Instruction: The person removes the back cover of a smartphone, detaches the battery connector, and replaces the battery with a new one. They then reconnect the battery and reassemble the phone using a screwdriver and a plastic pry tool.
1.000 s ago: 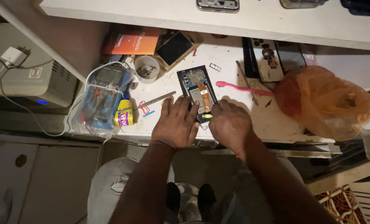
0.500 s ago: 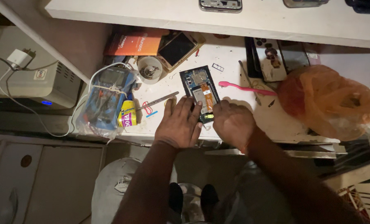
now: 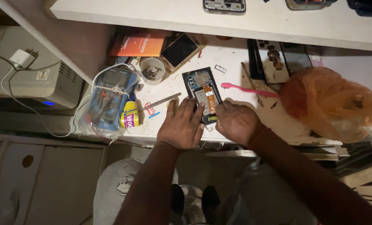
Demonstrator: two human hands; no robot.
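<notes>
An opened phone with its back cover off lies on the white bench, showing a blue board and an orange flex cable. My left hand rests flat on the bench, its fingers pressing the phone's lower left edge. My right hand is curled at the phone's lower right corner, fingertips pinched on a small yellowish part at the bottom end. What exactly the fingers grip is too small to tell.
A pink toothbrush lies right of the phone, metal tweezers left of it. A bagged blue multimeter, a yellow tube and a small round cup stand at left. An orange plastic bag bulges at right. A shelf overhangs the back.
Both hands stay at the phone's lower end. The view has shifted slightly; my left fingers have spread a little over the phone's edge.
</notes>
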